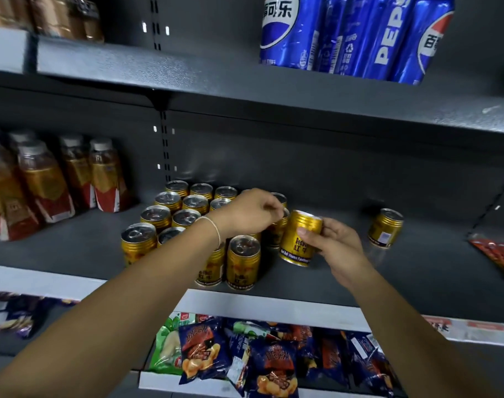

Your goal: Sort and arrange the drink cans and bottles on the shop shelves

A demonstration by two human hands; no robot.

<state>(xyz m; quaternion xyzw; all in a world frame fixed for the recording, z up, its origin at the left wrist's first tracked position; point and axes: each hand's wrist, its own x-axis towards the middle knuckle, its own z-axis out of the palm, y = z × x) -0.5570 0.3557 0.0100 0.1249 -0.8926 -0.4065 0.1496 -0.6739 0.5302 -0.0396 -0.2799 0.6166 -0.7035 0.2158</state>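
Several gold Red Bull cans stand in rows on the dark middle shelf. My right hand grips one gold can by its upper part and holds it tilted at the right edge of the group. My left hand reaches over the rows with curled fingers, its fingertips at the top of a can partly hidden behind the held one. A single gold can stands apart further right.
Brown drink bottles fill the shelf's left part. Blue Pepsi cans stand on the upper shelf. Snack bags lie on the lower shelf. A red packet lies at the far right.
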